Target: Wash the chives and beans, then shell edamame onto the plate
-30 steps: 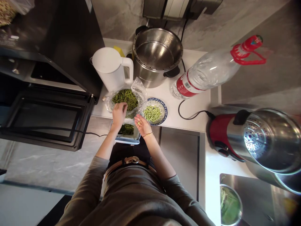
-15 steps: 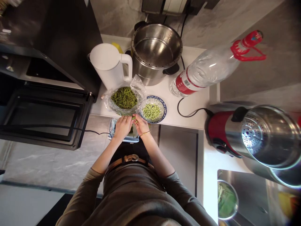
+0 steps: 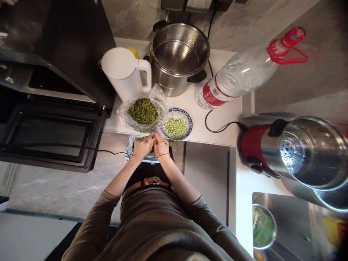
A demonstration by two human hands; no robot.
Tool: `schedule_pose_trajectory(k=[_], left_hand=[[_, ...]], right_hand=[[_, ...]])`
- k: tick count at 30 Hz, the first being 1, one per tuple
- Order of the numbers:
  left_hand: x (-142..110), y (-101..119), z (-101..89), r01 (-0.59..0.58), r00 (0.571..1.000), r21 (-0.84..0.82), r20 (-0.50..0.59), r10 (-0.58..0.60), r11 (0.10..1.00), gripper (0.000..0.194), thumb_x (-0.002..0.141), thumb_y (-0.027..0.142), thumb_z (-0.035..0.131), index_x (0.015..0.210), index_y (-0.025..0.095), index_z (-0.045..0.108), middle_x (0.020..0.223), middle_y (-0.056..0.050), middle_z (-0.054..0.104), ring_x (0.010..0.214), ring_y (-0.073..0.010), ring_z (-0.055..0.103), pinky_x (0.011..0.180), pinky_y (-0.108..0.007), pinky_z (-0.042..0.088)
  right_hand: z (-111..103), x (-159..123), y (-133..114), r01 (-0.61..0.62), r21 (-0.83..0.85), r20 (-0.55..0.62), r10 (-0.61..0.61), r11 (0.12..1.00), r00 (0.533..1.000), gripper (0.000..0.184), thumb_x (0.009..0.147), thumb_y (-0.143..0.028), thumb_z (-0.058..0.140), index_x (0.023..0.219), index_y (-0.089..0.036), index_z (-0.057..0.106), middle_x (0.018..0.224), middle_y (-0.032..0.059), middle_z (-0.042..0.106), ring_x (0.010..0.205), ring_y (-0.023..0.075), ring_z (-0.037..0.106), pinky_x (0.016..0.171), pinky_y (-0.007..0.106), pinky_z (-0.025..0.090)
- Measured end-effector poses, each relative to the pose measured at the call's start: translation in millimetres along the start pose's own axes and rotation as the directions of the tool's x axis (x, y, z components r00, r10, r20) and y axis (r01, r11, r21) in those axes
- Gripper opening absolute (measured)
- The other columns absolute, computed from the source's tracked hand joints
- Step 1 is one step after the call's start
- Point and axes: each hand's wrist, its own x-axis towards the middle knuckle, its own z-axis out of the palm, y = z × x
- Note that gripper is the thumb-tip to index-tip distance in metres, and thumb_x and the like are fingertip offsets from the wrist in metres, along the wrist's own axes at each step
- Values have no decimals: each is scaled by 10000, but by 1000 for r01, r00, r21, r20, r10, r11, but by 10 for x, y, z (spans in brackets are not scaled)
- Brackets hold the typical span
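My left hand and my right hand meet at the counter's front edge, fingertips pinched together around a green edamame pod. Most of the pod is hidden by the fingers. Just beyond them, a clear plastic bag lies open with many unshelled edamame pods inside. Beside it, to the right, shelled beans are spread on a blue-rimmed plate. Below my hands is a bin, partly covered by my wrists.
Behind the bag stand a white pitcher and a steel steamer pot. A large water bottle leans at the right, near a red-and-steel appliance. An oven door hangs open at left. A bowl of greens sits in the sink.
My hands have drawn closer together, and my right hand has turned inward over the pod, so less of the pod shows. The view has shifted slightly.
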Motion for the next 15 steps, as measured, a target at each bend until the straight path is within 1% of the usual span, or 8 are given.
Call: schedule_pose_trajectory(k=[2, 5, 7, 9, 11, 12, 14, 15], left_hand=[[-8, 21, 38, 33, 998, -40, -42, -35, 999, 437, 962, 386, 308, 871, 126, 648, 681, -126, 682, 603, -187, 625, 578, -271, 358], [-14, 74, 55, 94, 993, -143, -53, -102, 985, 462, 967, 377, 271, 789, 141, 627, 664, -109, 675, 571, -173, 603, 557, -264, 329], [-17, 116, 40, 122, 989, -244, -54, -139, 962, 467, 967, 377, 260, 754, 154, 611, 648, -89, 663, 551, -161, 582, 551, -260, 315], [-23, 161, 15, 145, 982, -370, -61, -180, 918, 473, 964, 390, 262, 698, 168, 583, 611, -65, 633, 531, -150, 555, 547, -258, 307], [-29, 204, -12, 180, 967, -511, -66, -248, 840, 500, 961, 425, 260, 615, 182, 525, 551, -40, 577, 506, -138, 518, 538, -260, 301], [-29, 223, -22, 199, 956, -585, -61, -287, 787, 516, 958, 453, 261, 578, 188, 487, 523, -28, 541, 495, -133, 497, 530, -260, 298], [-17, 247, -35, 227, 936, -730, -20, -352, 644, 543, 941, 523, 274, 528, 198, 407, 479, -5, 463, 473, -120, 443, 507, -260, 286], [-6, 250, -39, 235, 931, -794, 17, -365, 561, 554, 926, 563, 288, 513, 202, 371, 461, 7, 423, 459, -112, 409, 492, -259, 278]], right_hand=[[48, -36, -6, 6, 30, -13, -6, 1000, 1000, 195, 674, -375, 719, 691, -181, 710, 724, 38, 718, 677, 146, 617, 552, 256, 474], [105, -80, -40, 1, 86, -26, 1, 996, 1000, 200, 661, -382, 728, 708, -187, 713, 732, 29, 723, 740, 164, 655, 600, 259, 514], [126, -105, -67, 6, 112, -25, -3, 994, 1000, 200, 646, -384, 740, 704, -194, 712, 732, 18, 724, 754, 167, 668, 630, 264, 534], [133, -132, -90, 30, 101, -3, -30, 994, 1000, 214, 642, -402, 744, 711, -201, 712, 733, 11, 728, 761, 175, 675, 655, 278, 547], [130, -158, -106, 74, 55, 36, -76, 996, 996, 239, 657, -432, 731, 739, -208, 719, 722, 8, 729, 765, 183, 679, 673, 292, 552], [126, -168, -112, 99, 27, 56, -100, 995, 993, 253, 670, -446, 719, 760, -210, 723, 718, 8, 729, 765, 185, 679, 677, 296, 551], [120, -173, -125, 129, -21, 84, -126, 991, 988, 274, 693, -463, 697, 799, -213, 728, 727, 10, 730, 752, 181, 675, 662, 292, 546], [118, -169, -133, 127, -35, 91, -124, 991, 988, 280, 698, -467, 691, 811, -214, 728, 742, 12, 732, 737, 174, 669, 640, 284, 540]])
